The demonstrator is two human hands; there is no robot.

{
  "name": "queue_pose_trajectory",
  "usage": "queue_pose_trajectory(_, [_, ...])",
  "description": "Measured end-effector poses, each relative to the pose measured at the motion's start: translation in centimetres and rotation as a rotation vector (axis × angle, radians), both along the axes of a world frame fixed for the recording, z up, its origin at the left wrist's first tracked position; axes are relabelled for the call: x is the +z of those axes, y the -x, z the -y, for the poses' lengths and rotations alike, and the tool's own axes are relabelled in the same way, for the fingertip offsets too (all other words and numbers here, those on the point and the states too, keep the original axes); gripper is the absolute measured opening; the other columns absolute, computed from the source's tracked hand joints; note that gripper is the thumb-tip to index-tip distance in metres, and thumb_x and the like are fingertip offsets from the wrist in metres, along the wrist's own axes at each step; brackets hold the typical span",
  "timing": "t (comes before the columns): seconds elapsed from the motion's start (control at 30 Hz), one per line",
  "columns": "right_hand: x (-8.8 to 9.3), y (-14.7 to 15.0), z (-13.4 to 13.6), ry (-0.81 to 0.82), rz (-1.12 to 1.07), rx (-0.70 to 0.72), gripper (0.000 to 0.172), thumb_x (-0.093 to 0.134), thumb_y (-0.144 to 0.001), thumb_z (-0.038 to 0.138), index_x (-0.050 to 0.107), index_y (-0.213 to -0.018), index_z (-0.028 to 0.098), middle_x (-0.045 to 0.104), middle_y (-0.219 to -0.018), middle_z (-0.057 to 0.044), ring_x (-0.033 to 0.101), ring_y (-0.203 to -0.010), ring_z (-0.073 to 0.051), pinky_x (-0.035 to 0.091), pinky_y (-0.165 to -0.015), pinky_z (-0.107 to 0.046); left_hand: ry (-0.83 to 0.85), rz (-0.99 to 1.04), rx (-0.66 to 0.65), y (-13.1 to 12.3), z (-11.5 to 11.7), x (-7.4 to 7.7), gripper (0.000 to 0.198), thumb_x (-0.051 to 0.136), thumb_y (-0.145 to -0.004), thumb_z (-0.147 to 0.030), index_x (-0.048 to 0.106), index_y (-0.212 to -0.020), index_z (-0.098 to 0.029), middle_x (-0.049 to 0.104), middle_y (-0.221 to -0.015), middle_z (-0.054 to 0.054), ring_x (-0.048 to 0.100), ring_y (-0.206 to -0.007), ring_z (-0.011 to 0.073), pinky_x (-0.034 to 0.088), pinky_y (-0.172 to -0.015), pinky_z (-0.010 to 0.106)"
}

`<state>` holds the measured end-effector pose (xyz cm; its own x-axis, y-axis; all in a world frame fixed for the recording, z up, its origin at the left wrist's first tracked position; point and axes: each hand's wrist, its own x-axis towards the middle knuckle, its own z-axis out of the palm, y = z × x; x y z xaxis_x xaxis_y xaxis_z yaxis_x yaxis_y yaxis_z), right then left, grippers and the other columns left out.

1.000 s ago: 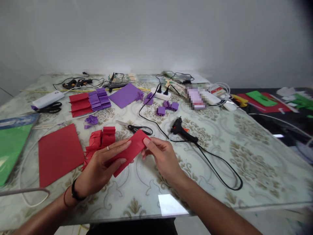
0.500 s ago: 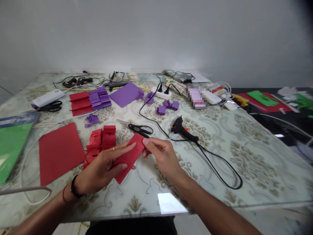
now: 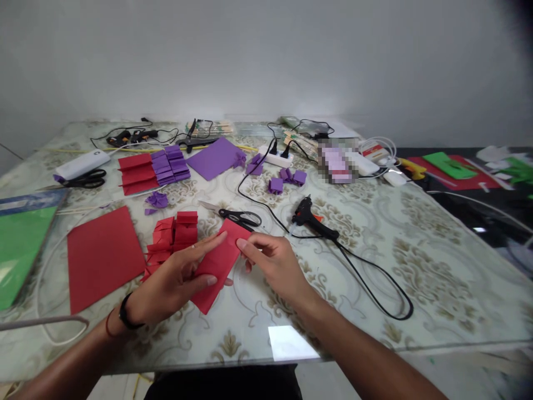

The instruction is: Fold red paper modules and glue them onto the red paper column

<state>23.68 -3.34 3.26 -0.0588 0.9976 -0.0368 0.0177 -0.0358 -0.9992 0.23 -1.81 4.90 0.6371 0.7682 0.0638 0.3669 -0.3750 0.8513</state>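
Note:
A red sheet of paper (image 3: 220, 261), folded into a narrow rectangle, is held slantwise above the table between both hands. My left hand (image 3: 179, 278) grips its left side, with the thumb and a finger lying on top and other fingertips showing underneath. At the upper right edge, my right hand (image 3: 270, 261) pinches the paper between thumb and fingers. Folded red paper pieces (image 3: 172, 236) lie just behind my left hand. Black-handled scissors (image 3: 239, 216) rest partly behind the paper's top end. Farther left lies a flat stack of red paper (image 3: 104, 258).
A black glue gun (image 3: 310, 216) with a looped cable lies to the right. Purple folded pieces (image 3: 287, 178), a purple sheet (image 3: 216, 158) and a white power strip (image 3: 277, 158) are farther back. Green paper (image 3: 25, 244) lies at the left edge.
My right thumb has moved slightly left and down from the paper's top corner onto its edge. More of the top end shows now. The left hand keeps its hold.

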Motion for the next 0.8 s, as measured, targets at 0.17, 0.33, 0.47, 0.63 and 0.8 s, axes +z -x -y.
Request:
queue_pose_trajectory(0.17, [-0.37,-0.1,-0.09,0.031,0.0,0.086,0.047,0.075,-0.089,0.062,0.069,-0.071,0.019,0.063,-0.067,0.001,0.058,-0.058,-0.014,0.047,-0.058,-0.027,0.131,-0.027,0.022,-0.09,0.03,0.17,0.067,0.065,-0.102,-0.033,0.044,-0.165,-0.025,0.073,-0.143,0.007,0.051,-0.151,0.0377,0.057,-0.113,0.046])
queue_pose_trajectory(0.33, [-0.6,-0.07,-0.09,0.025,0.066,0.085,0.049,0.075,-0.09,0.06,0.065,-0.065,0.019,0.059,-0.058,0.002,0.057,-0.055,-0.014,0.043,-0.058,-0.027,0.252,0.022,0.009,-0.07,0.06,0.08,0.068,0.063,-0.103,-0.036,0.041,-0.167,-0.024,0.062,-0.156,0.009,0.047,-0.153,0.0373,0.051,-0.119,0.047])
queue_pose_trajectory(0.47, [-0.58,0.06,-0.11,0.023,0.066,0.079,0.048,0.074,-0.09,0.059,0.063,-0.065,0.019,0.058,-0.059,0.002,0.056,-0.055,-0.014,0.043,-0.059,-0.027,0.323,0.102,-0.002,-0.15,0.07,0.08,0.068,0.063,-0.104,-0.038,0.04,-0.166,-0.023,0.068,-0.148,0.01,0.048,-0.152,0.0377,0.051,-0.116,0.05])
queue_pose_trajectory(0.63, [-0.44,0.04,-0.11,0.019,0.071,0.08,0.047,0.073,-0.091,0.058,0.064,-0.065,0.019,0.059,-0.06,0.002,0.056,-0.055,-0.014,0.044,-0.058,-0.027,0.32,0.148,-0.012,-0.09,-0.04,0.36,0.064,0.065,-0.104,-0.034,0.044,-0.164,-0.024,0.073,-0.139,0.01,0.052,-0.147,0.0366,0.053,-0.113,0.049])
queue_pose_trajectory(0.8, [-0.4,-0.01,-0.12,0.007,0.077,0.073,0.047,0.074,-0.09,0.059,0.064,-0.065,0.019,0.058,-0.061,0.002,0.055,-0.056,-0.014,0.045,-0.058,-0.027,0.288,0.073,-0.015,0.21,-0.09,0.08,0.069,0.063,-0.105,-0.036,0.037,-0.168,-0.028,0.078,-0.124,0.008,0.067,-0.124,0.0305,0.057,-0.102,0.044])
